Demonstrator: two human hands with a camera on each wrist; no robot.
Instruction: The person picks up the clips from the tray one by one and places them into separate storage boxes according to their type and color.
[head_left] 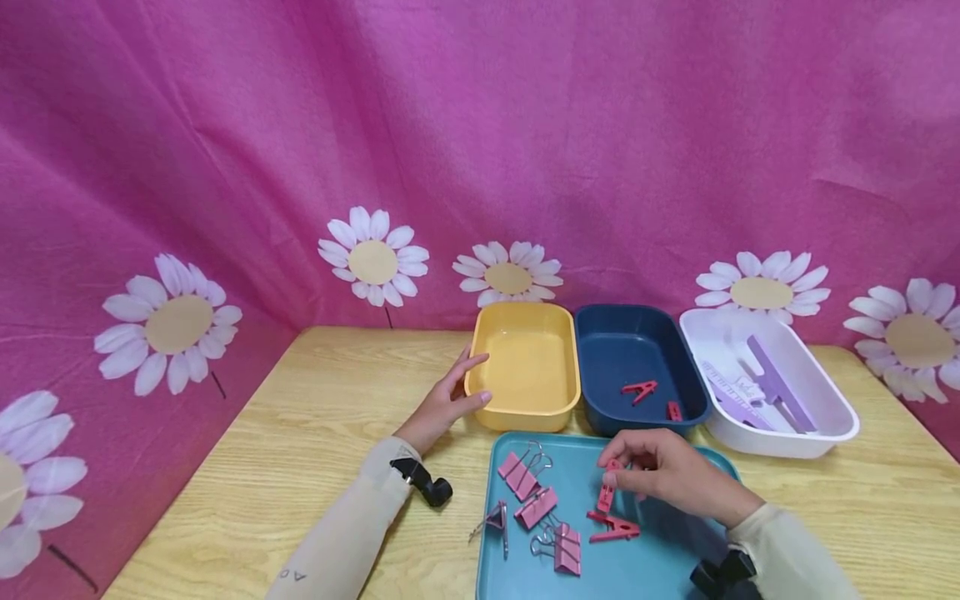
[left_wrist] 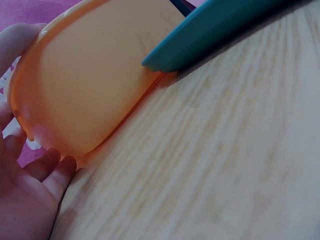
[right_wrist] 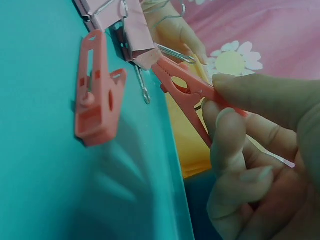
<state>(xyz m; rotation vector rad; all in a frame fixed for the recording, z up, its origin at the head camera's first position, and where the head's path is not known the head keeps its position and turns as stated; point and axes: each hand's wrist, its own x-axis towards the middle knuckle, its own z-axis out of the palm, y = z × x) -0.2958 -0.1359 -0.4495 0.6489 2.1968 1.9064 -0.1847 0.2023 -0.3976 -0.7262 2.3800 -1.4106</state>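
My right hand [head_left: 663, 477] pinches a red clothespin [head_left: 606, 492] between thumb and fingers over the teal tray [head_left: 660, 575]; the right wrist view shows that clothespin [right_wrist: 184, 90] by one handle. A second red clothespin [head_left: 615, 527] lies on the tray just below it. Several pink binder clips [head_left: 567, 550] are on the tray's left part. My left hand [head_left: 444, 406] touches the left side of the yellow bin [head_left: 525, 367], thumb and a finger over its rim. In the left wrist view, fingers [left_wrist: 59, 175] rest against the bin's outer wall.
A navy bin [head_left: 615, 342] with two red clothespins [head_left: 639, 392] stands right of the yellow one. Beside it is a white bin [head_left: 832, 417] holding purple items [head_left: 780, 383]. All three stand behind the tray on a wooden table [head_left: 300, 433], before a pink flowered cloth [head_left: 525, 125].
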